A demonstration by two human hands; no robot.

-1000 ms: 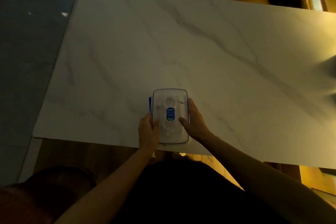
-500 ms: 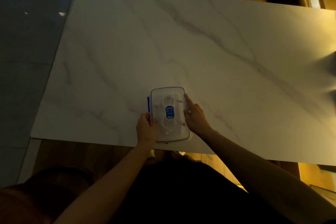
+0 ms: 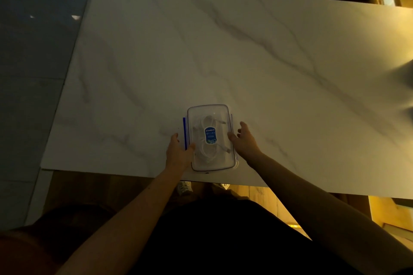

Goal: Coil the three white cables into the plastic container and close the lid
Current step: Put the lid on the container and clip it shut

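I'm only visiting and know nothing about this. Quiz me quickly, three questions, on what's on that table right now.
1. True or false: the clear plastic container on the white marble table has its transparent lid resting on top.
2. Where are the coiled white cables? A) loose on the table B) inside the container C) hanging off the table edge
3. Fill in: the sticker on the lid is ____.
Key: 1 true; 2 B; 3 blue.
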